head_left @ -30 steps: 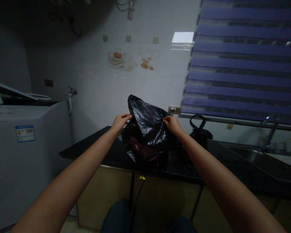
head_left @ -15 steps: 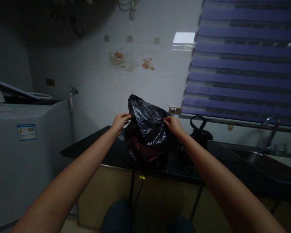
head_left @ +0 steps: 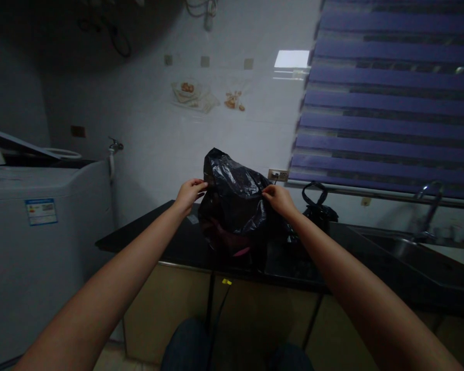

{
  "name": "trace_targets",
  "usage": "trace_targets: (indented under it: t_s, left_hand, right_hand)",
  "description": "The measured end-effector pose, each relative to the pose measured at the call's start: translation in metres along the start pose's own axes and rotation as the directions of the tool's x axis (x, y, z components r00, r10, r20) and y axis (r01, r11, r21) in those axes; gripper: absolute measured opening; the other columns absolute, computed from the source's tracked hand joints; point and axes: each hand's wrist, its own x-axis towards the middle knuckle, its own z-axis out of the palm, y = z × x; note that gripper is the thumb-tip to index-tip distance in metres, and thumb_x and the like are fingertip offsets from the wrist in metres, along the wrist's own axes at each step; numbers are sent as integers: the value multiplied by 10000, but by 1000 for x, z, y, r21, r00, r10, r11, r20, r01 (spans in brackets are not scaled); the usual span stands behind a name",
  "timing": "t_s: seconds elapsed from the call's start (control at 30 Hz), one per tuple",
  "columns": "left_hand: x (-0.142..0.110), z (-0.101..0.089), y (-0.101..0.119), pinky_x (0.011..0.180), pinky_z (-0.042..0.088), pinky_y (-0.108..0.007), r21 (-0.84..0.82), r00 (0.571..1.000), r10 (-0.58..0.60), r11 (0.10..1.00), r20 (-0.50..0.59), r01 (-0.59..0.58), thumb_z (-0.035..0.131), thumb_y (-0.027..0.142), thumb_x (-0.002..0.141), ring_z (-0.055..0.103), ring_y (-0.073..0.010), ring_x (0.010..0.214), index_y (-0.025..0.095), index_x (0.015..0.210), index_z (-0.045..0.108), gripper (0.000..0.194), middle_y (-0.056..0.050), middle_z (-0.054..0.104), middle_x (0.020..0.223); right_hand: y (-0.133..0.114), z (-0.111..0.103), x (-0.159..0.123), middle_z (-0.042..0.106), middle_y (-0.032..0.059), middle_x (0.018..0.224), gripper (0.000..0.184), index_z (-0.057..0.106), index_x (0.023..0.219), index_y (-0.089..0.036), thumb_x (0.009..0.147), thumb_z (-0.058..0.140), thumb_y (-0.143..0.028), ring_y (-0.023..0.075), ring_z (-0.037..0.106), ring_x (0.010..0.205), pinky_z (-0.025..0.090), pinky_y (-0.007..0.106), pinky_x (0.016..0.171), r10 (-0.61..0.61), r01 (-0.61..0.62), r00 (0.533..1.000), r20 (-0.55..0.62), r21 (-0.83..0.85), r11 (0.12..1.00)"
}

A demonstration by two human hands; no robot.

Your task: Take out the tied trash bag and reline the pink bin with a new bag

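Observation:
A shiny black plastic bag (head_left: 237,193) stands spread above the dark counter, stretched between my two hands. My left hand (head_left: 191,195) pinches its left edge between thumb and fingers. On the other side, my right hand (head_left: 279,199) is closed on the bag's right edge. Low in front, a dark reddish patch (head_left: 232,242) shows at the bag; whether it is inside or behind thin plastic I cannot tell. A second black bag (head_left: 320,212), with a looped handle standing up, sits on the counter behind my right forearm.
The black counter (head_left: 147,234) runs across, with a sink and faucet (head_left: 429,211) at the right. At the left stands a washing machine (head_left: 54,247), lid raised. A wall socket (head_left: 278,175) holds a plug. Striped purple blinds (head_left: 386,98) cover the window. Cabinet doors (head_left: 166,304) lie below.
The bag's upper part has puffed out and its folds have shifted, with its top corner rounder. Both hands keep their hold at nearly the same place.

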Motion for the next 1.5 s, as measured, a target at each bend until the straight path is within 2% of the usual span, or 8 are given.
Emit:
trace_targets:
  t_s: [0.5, 0.73, 0.9, 1.3, 1.5]
  left_hand:
    - [-2, 1, 2, 598, 435, -241, 1, 1000, -5, 1000, -18, 5, 700, 169, 567, 559, -127, 624, 172, 676, 572, 168, -6, 583, 666]
    - [-3, -1, 4, 637, 433, -272, 29, 999, 1, 1000, 37, -2, 706, 230, 568, 587, -164, 696, 179, 769, 643, 217, -41, 646, 742]
    - [-5, 1, 10, 673, 449, -286, 13, 999, 12, 1000, 36, -12, 681, 180, 605, 592, -173, 728, 176, 732, 646, 132, -52, 657, 768]
    - [-10, 7, 21, 675, 459, -296, -5, 997, 70, 998, 36, -70, 652, 110, 651, 594, -175, 759, 174, 698, 599, 96, -44, 614, 766]
    - [-11, 5, 27, 673, 460, -310, 18, 997, 79, 997, 27, -79, 646, 119, 654, 593, -185, 750, 196, 708, 571, 120, -40, 601, 740]
  right_hand:
    - [12, -6, -5, 699, 70, 888, 115, 696, 862, -155, 795, 603, -151, 164, 644, 863, 471, 270, 822, -1, 7, 996, -94, 64, 998]
    - [16, -11, -7, 695, 68, 866, 98, 679, 845, -150, 794, 597, -170, 161, 637, 833, 469, 278, 810, -10, 18, 995, -99, 77, 997]
    - [15, -18, -9, 689, 75, 858, 96, 673, 833, -139, 782, 604, -183, 164, 629, 813, 466, 293, 802, -4, 16, 993, -116, 107, 994]
    - [22, -28, -7, 657, 70, 793, 116, 665, 813, -133, 753, 612, -216, 151, 593, 769, 462, 298, 777, -33, 66, 987, -160, 206, 976]
    - [18, -33, -9, 651, 73, 813, 111, 656, 830, -120, 749, 610, -179, 150, 590, 770, 457, 296, 767, 15, 19, 989, -146, 230, 973]
